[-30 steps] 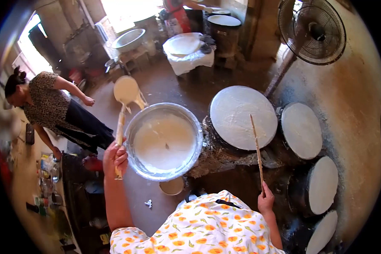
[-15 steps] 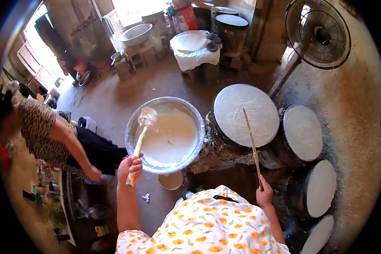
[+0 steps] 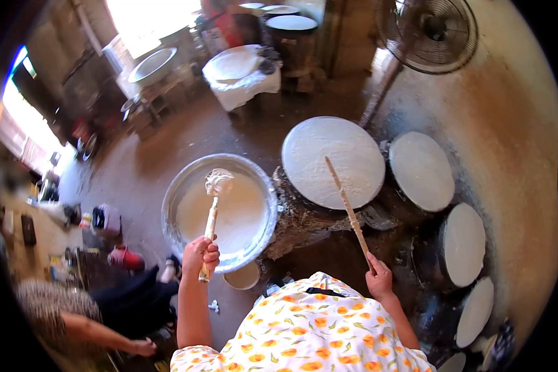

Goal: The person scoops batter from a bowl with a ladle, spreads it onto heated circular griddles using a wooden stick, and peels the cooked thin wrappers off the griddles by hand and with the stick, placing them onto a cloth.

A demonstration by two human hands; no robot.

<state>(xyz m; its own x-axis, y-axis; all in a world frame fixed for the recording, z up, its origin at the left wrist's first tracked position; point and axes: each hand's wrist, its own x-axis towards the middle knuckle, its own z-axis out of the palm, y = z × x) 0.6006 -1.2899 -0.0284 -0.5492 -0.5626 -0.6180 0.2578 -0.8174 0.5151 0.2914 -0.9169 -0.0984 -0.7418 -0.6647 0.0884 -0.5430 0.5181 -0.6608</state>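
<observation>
My left hand is wrapped round the pale wooden handle of a ladle. The ladle's wet, batter-coated bowl is over the far part of a large metal basin, which holds creamy white batter. My right hand grips the lower end of a long thin wooden stick. The stick's tip overlaps a round white-topped drum in view; whether it touches the surface I cannot tell. A small tan bowl sits beside the basin's near side.
More white-topped drums curve along the right wall. A standing fan is beyond them. At lower left, a person in a patterned top bends over. A plastic-covered stand and a metal basin stand further back.
The view has swung right, shifting the room leftward. The ladle's bowl has moved from the basin's left side toward its far middle. The person at left now appears lower in view.
</observation>
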